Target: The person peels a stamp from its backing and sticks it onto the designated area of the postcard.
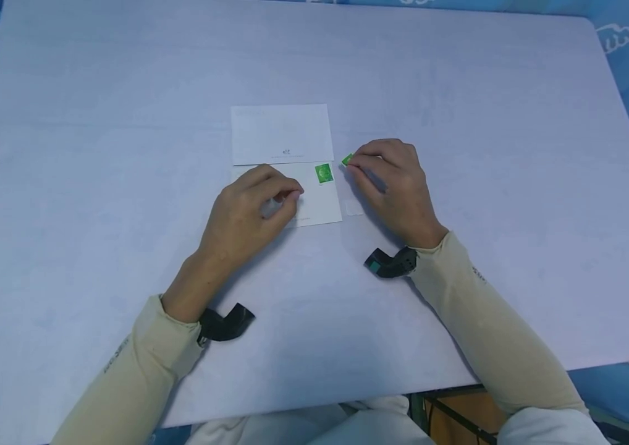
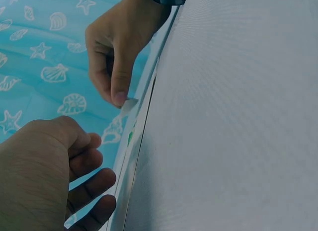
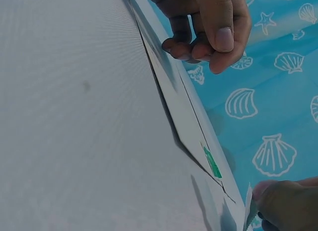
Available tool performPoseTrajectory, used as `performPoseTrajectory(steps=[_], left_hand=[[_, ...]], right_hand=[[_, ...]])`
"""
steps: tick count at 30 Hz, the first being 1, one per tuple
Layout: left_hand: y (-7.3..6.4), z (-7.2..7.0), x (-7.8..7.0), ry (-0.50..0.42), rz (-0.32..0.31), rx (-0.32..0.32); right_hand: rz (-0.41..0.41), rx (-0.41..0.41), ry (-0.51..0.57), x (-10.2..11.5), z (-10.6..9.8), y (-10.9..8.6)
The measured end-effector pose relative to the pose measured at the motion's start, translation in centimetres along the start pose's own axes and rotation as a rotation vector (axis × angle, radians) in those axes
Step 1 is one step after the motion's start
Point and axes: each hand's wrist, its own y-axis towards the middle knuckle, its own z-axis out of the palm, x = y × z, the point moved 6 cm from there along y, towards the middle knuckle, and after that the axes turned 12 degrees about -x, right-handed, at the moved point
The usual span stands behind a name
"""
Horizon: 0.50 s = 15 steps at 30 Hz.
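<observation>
My right hand (image 1: 395, 185) pinches a small green stamp (image 1: 347, 159) between thumb and forefinger, just right of two white envelopes. In the right wrist view the held stamp (image 3: 250, 208) is seen nearly edge-on. The nearer envelope (image 1: 314, 207) has a green stamp (image 1: 324, 173) at its upper right corner. Above it lies the farther envelope (image 1: 282, 131), with small print near its lower edge. Over the left part of the nearer envelope hovers my left hand (image 1: 253, 207), fingers loosely bent, holding nothing. In the left wrist view its fingers (image 2: 92, 184) hang apart.
A small pale, see-through piece (image 1: 354, 207) lies right of the nearer envelope. Everything rests on a table with a white cloth (image 1: 459, 93). Blue fabric with white shell drawings (image 2: 49, 57) hangs around the table. A dark camera mount (image 1: 228, 322) sticks out from the left wrist.
</observation>
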Motion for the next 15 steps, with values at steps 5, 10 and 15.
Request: performPoseTrajectory(steps=[5,10,15], left_hand=[[-0.04,-0.01,0.01,-0.002,-0.002,-0.001],[-0.09,0.15,-0.07,-0.008,-0.008,0.007],[-0.12,0.35,-0.16,-0.008,-0.008,0.010]], right_hand=[[0.001,-0.016,0.004,0.10,-0.15,0.10],[0.036,-0.045,0.037,-0.04,-0.50,-0.07],[0.087,-0.051,0.080,0.02,-0.74,-0.39]])
